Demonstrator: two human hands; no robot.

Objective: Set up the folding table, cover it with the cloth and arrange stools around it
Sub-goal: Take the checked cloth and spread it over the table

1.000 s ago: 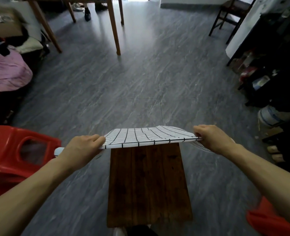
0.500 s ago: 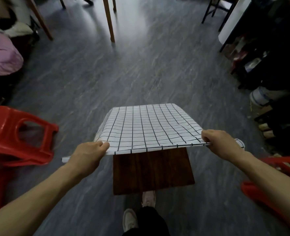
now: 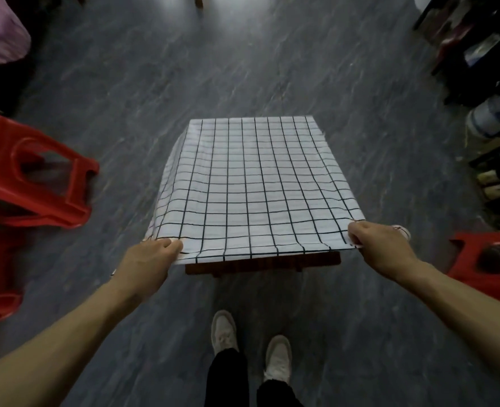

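Head view looks steeply down at a low dark-brown wooden folding counter [image 3: 260,263] standing on the grey marbled floor [image 3: 243,69], with only its near edge showing. A white cloth with a thin black grid [image 3: 254,186] lies spread over almost the whole top; its far edge hangs over the far side and its left side droops past the left rim. The left hand [image 3: 150,261] pinches the near-left corner, its fingers [image 3: 174,245] closed on the fabric. The right hand [image 3: 382,248] grips the near-right corner the same way, fingers curled tight around the hem. Both corners are held slightly above the wood, so the near strip of cloth is taut and not yet laid down.

A red plastic stool [image 3: 34,177] lies tipped on the floor well to the left, another red stool [image 3: 489,262] sits near the right hand, and a further red piece shows at the lower left edge. The person's pale shoes [image 3: 250,345] stand just behind the counter.

The covering step appears nearly finished. The next move probably calls for drawing the cloth a little nearer, lowering both corners evenly over the near edge and letting go, then checking the overhang, since the cloth seems to sit off-centre toward the left. The stools are not yet placed.
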